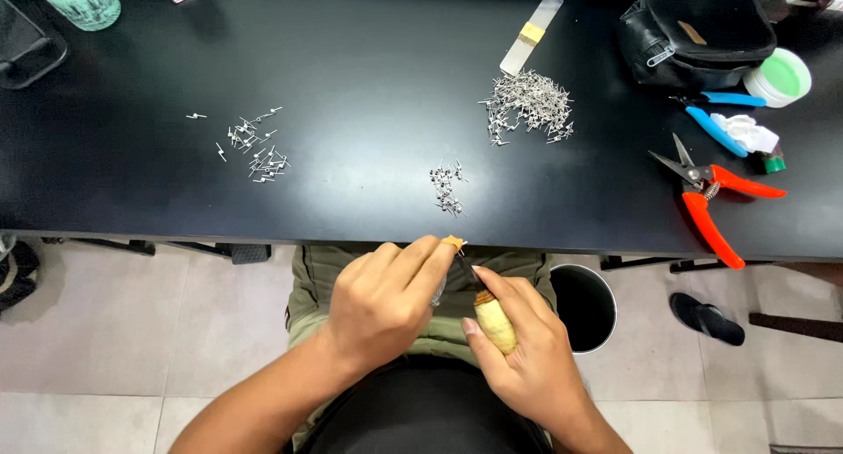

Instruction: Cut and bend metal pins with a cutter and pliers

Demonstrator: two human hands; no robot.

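A: Nearest, over the lap: right hand (pixel 527 353) closed around a tool with a pale wooden handle (pixel 494 324), its dark tip angled up-left.

B: Left hand (pixel 386 300)?

A: Fingers curled, pinching a small tan piece (pixel 453 241) at the fingertips; tool tip just beside it.

B: Farther out?

A: Black table (pixel 351 59): small pile of metal pins (pixel 447 189), a scattered group (pixel 255 151) left, big heap (pixel 529 107) beyond, orange-handled cutters (pixel 716 199) right.

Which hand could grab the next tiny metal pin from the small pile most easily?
Probably the left hand: its fingertips sit just below the small pile of silver metal pins. The right hand grips a yellow-handled tool.
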